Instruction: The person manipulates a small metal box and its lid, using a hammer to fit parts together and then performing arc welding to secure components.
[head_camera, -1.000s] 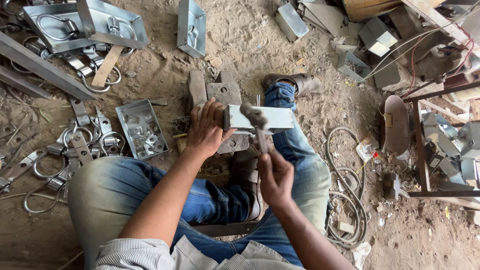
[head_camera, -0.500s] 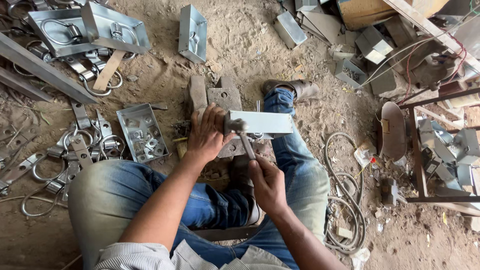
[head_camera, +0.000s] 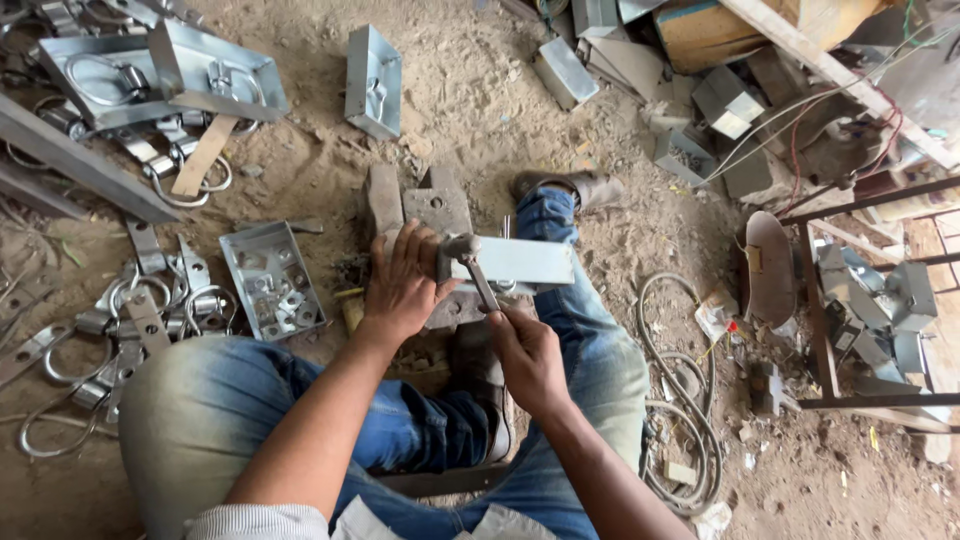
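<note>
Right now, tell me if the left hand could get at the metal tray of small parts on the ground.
Probably yes. The left hand rests on the flat metal piece, and the tray lies just to its left on open dirt, nothing standing between them. It would have to let go of the piece first.
</note>
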